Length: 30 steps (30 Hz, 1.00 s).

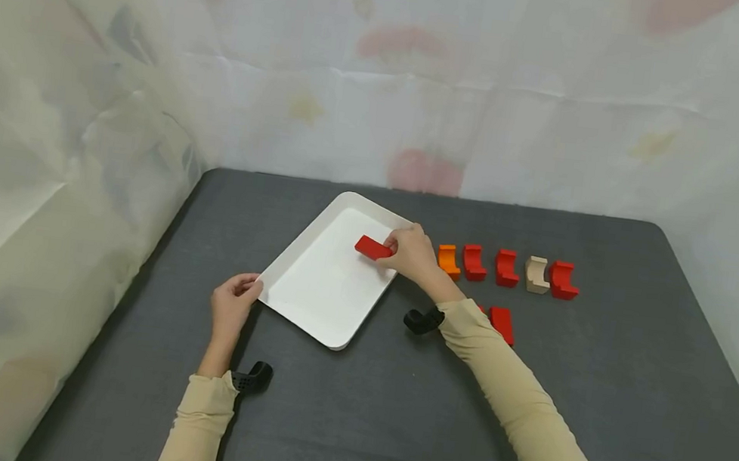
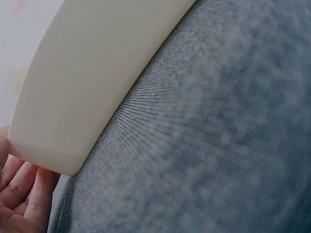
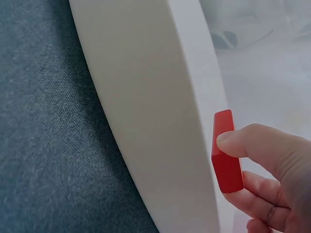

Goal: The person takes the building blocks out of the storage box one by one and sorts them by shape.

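Note:
A shallow white tray [image 1: 327, 271] stands at an angle on the dark table. At its near left corner my left hand [image 1: 234, 305] grips the edge; the left wrist view shows fingers [image 2: 41, 196] under the corner and the thumb at the rim. My right hand [image 1: 413, 254] pinches a small red block [image 1: 373, 248] over the tray's right side. In the right wrist view the thumb presses one face of the red block [image 3: 226, 158], and curled fingers lie behind it.
Right of the tray is a row of notched blocks: an orange one [image 1: 448, 261], a beige one [image 1: 536, 275] and several red ones [image 1: 506, 269]. Another red block [image 1: 502, 324] lies nearer, partly behind the right forearm. Patterned curtains [image 1: 427, 85] hang behind the table.

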### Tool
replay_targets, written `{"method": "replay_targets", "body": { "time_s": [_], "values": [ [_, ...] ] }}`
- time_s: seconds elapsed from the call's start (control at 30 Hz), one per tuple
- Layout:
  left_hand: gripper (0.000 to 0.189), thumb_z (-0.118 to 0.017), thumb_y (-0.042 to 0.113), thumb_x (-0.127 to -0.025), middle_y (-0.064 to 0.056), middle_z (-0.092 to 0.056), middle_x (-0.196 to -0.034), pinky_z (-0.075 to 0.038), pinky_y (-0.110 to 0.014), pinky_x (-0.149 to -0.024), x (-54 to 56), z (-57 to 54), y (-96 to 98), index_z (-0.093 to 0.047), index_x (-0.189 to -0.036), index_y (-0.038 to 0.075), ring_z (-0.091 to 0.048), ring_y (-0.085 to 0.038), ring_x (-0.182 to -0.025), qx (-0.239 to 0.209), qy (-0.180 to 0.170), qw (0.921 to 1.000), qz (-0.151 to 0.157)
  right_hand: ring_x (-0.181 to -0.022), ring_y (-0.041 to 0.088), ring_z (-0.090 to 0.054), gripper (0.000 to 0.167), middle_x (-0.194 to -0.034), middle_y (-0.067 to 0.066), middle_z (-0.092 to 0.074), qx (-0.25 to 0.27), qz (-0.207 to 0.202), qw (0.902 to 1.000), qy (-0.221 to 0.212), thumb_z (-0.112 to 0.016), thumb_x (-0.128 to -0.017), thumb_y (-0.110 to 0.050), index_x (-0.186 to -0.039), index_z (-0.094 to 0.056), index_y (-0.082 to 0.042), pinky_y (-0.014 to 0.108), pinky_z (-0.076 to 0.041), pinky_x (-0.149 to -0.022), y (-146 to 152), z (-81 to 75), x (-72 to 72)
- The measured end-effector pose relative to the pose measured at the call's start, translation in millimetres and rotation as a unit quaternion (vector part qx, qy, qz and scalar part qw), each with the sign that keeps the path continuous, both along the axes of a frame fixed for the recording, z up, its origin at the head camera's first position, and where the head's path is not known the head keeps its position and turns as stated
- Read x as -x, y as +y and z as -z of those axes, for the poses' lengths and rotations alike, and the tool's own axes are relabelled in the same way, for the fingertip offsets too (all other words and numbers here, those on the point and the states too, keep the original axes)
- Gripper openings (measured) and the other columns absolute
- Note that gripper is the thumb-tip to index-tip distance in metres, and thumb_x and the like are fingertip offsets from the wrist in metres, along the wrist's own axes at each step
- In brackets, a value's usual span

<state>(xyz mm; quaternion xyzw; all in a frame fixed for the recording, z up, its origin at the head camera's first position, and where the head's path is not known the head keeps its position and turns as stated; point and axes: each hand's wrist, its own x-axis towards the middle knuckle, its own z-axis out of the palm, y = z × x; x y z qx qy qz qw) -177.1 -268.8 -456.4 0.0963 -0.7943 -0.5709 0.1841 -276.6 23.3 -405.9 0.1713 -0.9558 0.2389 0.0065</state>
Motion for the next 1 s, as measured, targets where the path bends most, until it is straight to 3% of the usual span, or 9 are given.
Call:
{"method": "replay_targets", "body": {
  "time_s": [0.17,0.23,0.47,0.73,1.0],
  "values": [
    [0.021,-0.064,0.011,-0.081,-0.016,-0.064,-0.084,-0.040,-0.014,-0.056,11.4,24.5,-14.0,-0.067,-0.095,-0.004,-0.053,-0.001,-0.066,-0.008,-0.008,0.9999,-0.005,-0.082,0.024,-0.042,0.028,-0.070,0.001,-0.058,0.038,-0.007,0.9989,0.026,-0.077,-0.068,-0.027,-0.080,-0.066,-0.005,0.033,-0.037,-0.066,2.1,-8.7,-8.0],
    [0.021,-0.065,0.013,-0.081,-0.012,-0.064,-0.083,-0.041,-0.015,-0.057,12.1,26.9,-15.7,-0.067,-0.095,-0.002,-0.054,-0.001,-0.066,-0.006,-0.012,0.9998,-0.011,-0.081,0.024,-0.042,0.027,-0.072,0.003,-0.060,0.051,-0.009,0.9981,0.033,-0.077,-0.068,-0.026,-0.080,-0.066,-0.004,0.033,-0.036,-0.065,1.9,-13.6,-11.6],
    [0.021,-0.065,0.015,-0.081,-0.011,-0.064,-0.082,-0.041,-0.015,-0.056,11.2,28.4,-16.5,-0.068,-0.093,-0.001,-0.054,-0.004,-0.066,-0.001,-0.008,0.9998,-0.020,-0.081,0.024,-0.042,0.029,-0.076,0.006,-0.059,0.088,0.021,0.9957,0.020,-0.076,-0.068,-0.023,-0.082,-0.062,-0.001,0.031,-0.039,-0.062,4.1,-23.3,-23.5],
    [0.019,-0.065,0.014,-0.081,-0.011,-0.064,-0.081,-0.041,-0.016,-0.055,11.7,26.2,-11.5,-0.068,-0.093,0.000,-0.054,-0.005,-0.065,-0.008,-0.008,0.9998,-0.014,-0.079,0.024,-0.042,0.028,-0.065,0.004,-0.054,0.132,0.061,0.9894,0.004,-0.076,-0.069,-0.020,-0.078,-0.058,-0.001,0.030,-0.040,-0.059,24.4,-12.6,-35.5],
    [0.019,-0.065,0.013,-0.081,-0.015,-0.064,-0.082,-0.040,-0.015,-0.055,13.2,26.2,-7.8,-0.068,-0.092,-0.001,-0.054,-0.004,-0.064,-0.010,0.000,0.9999,-0.013,-0.076,0.025,-0.044,0.027,-0.069,0.008,-0.056,0.149,0.074,0.9859,0.018,-0.075,-0.069,-0.018,-0.079,-0.060,0.001,0.032,-0.040,-0.059,56.9,-12.8,-52.2]
  ]
}}
